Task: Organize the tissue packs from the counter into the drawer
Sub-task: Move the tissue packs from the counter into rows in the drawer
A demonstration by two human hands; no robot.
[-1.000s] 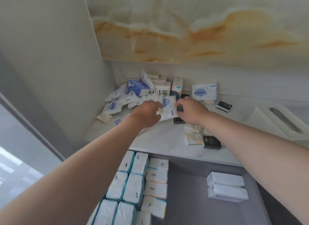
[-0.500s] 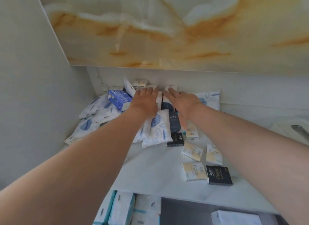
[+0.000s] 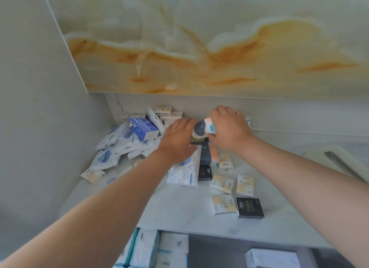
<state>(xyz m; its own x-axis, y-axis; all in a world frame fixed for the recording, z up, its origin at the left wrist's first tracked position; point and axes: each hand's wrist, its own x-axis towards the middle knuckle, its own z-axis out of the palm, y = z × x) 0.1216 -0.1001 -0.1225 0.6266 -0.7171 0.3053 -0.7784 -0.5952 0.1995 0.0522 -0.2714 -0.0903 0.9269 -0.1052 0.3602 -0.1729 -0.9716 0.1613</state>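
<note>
Several tissue packs lie heaped at the back left of the white counter [image 3: 179, 208], among them a blue box [image 3: 144, 129] and white packs with blue print [image 3: 105, 158]. My right hand [image 3: 229, 131] grips a grey, white and orange pack [image 3: 203, 128] lifted near the back wall. My left hand [image 3: 178, 140] lies beside it, fingers stretched over the pile and touching that pack's left side. A white pack with blue drawings [image 3: 184, 173] rests under my left wrist. Below the counter the open drawer [image 3: 217, 251] holds rows of white packs [image 3: 145, 249].
Small cream packs [image 3: 222, 183] and black packs [image 3: 249, 208] marked Face lie scattered at the counter's right front. A white pack [image 3: 272, 257] lies alone at the drawer's right. A metal strip [image 3: 343, 166] sits at the far right. Walls close in behind and left.
My right hand has curled round a grey and orange pack and raised it off the pile. My left hand has shifted slightly right toward it. The view has tilted little.
</note>
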